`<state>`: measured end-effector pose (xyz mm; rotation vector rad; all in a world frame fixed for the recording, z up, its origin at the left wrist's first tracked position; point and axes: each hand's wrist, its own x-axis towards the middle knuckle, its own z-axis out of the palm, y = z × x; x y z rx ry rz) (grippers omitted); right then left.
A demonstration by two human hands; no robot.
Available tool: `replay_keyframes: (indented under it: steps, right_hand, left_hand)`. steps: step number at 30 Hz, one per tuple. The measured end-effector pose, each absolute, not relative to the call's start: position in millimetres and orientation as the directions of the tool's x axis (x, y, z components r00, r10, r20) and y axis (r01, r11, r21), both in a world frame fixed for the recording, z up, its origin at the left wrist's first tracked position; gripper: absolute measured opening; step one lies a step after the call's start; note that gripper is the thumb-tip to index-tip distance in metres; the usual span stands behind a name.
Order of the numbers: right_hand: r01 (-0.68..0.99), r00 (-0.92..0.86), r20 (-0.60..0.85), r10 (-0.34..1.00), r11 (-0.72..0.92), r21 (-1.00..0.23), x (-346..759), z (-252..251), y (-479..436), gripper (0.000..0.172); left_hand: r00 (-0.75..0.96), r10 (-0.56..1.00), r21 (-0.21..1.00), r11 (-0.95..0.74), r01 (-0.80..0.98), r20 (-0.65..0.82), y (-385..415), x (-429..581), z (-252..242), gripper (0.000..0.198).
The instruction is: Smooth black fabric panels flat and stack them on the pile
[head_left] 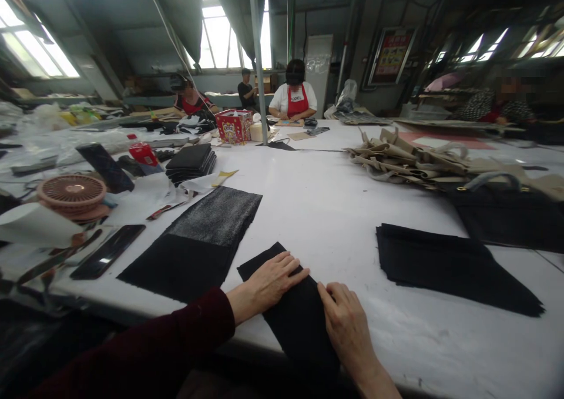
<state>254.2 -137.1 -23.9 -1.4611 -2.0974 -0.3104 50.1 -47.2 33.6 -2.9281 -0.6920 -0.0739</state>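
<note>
A folded-looking strip of black fabric lies at the table's front edge, its near end reaching over the edge. My left hand rests flat across its upper part, fingers stretched out. At the strip's right edge, my right hand has its fingers curled and pinches the fabric; the underside of the grip is hidden. To the left is a stack of black fabric pieces, the top one having a grey speckled area at its far half. Another pile of black fabric pieces sits to the right.
On the left are a phone, a pink fan, a black folded stack and a red-capped bottle. Beige strips and a black bag with handles lie on the right. A pole rises mid-table; several people work beyond.
</note>
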Motion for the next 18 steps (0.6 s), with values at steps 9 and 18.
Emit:
replay_keyframes:
  steps: [9, 18]
  right_hand:
    - [0.916, -0.254, 0.56, 0.789, 0.381, -0.121, 262, -25, -144, 0.031]
    - [0.919, -0.263, 0.543, 0.798, 0.378, -0.11, 269, -23, -151, 0.032]
  left_hand:
    - [0.91, 0.411, -0.087, -0.906, 0.414, 0.05, -50, 56, 32, 0.051]
    - [0.922, 0.381, -0.072, -0.92, 0.385, 0.063, -56, 62, 31, 0.047]
